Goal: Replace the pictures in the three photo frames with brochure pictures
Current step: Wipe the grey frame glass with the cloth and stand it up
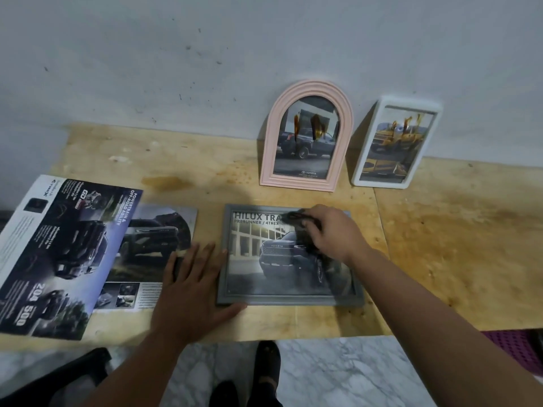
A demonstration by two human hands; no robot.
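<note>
Centrally, right hand (332, 233) curled on dark object, identity unclear, over grey frame (289, 255); left hand (195, 284) spread flat, frame's left edge steadied. Frame laid flat on counter (440, 230), long axis left-right. Pink frame (307, 136), white frame (395, 142) propped upright, brochure pictures fitted; third judged nearly finished.

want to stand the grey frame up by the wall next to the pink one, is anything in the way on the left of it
Nothing visible stands there. The flat grey rectangular frame lies under both hands, and the bare wooden tabletop left of the pink arched frame runs clear to the wall. The white rectangular frame fills the pink one's other side.
</note>
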